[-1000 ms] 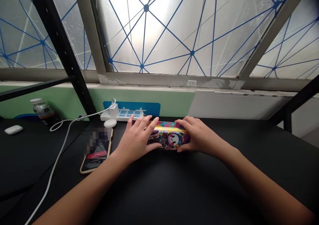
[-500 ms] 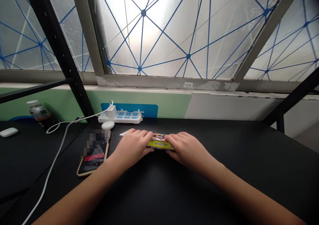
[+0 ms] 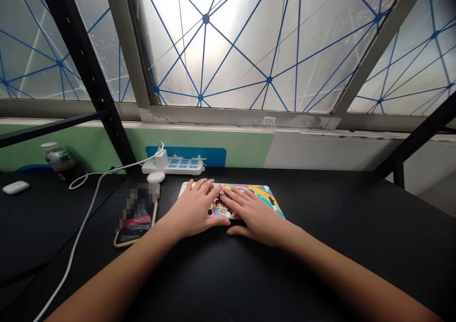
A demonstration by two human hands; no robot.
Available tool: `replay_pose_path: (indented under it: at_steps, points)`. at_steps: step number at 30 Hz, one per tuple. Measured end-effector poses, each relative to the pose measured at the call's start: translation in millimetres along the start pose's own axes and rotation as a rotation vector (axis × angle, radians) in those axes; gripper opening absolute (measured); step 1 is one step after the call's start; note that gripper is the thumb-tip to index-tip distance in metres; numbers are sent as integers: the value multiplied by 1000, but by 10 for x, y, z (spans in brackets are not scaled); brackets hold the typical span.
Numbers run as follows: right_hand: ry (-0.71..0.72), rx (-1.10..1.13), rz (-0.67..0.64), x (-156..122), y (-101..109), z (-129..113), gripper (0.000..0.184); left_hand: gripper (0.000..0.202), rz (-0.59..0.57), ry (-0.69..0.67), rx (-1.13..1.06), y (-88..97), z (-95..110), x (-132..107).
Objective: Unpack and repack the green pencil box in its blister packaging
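A brightly printed flat item (image 3: pixel 263 195), like a booklet or a flattened package, lies on the black table. Its pattern is pink, yellow and blue, and at its far left a white part shows. Across its left part rests my left hand (image 3: pixel 199 210), palm down with fingers spread. My right hand (image 3: pixel 252 217) lies flat over its middle, fingers stretched out. The fingertips of both hands nearly meet near the item's centre. Much of the item is hidden under my hands, so I cannot tell its exact kind.
To the left lies a phone (image 3: pixel 137 222) in a light-edged case, partly blurred. Behind it are a white rounded case (image 3: pixel 156 177) and a power strip (image 3: pixel 174 165) with a white cable (image 3: pixel 76 246). A bottle (image 3: pixel 60 160) and a white mouse-like object (image 3: pixel 16 187) are farther left.
The item was gripped at both ends with a yellow side facing me; now it lies flat and looks wider. My fingers have spread out over its top and my hands have come closer together.
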State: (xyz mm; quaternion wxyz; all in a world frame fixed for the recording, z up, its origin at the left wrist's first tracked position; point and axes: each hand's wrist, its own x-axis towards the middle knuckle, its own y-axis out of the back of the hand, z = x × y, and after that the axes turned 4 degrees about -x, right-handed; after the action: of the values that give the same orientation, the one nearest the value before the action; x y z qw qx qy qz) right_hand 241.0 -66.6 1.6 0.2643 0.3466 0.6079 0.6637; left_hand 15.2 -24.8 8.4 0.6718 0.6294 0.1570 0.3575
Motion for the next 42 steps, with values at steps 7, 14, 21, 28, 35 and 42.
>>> replay_pose_path:
  at_steps: [7,14,21,28,35,42]
  points:
    - [-2,13,-59,-5,14,41,84,100,-141,127,-57,-86,-75,17]
    - [-15,77,-163,-48,128,125,82,99,-161,154,-69,-47,-61,21]
    - [-10,80,-196,-30,226,158,80,101,-149,160,-67,-86,-99,25]
    - [-48,26,-178,-81,160,123,82,102,-155,177,-27,-143,-8,27]
    - [-19,5,-67,-19,24,106,82,103,-150,180,-70,-102,-83,50]
    - [-57,0,-94,-283,36,363,64,102,-160,181,-103,-73,-126,54]
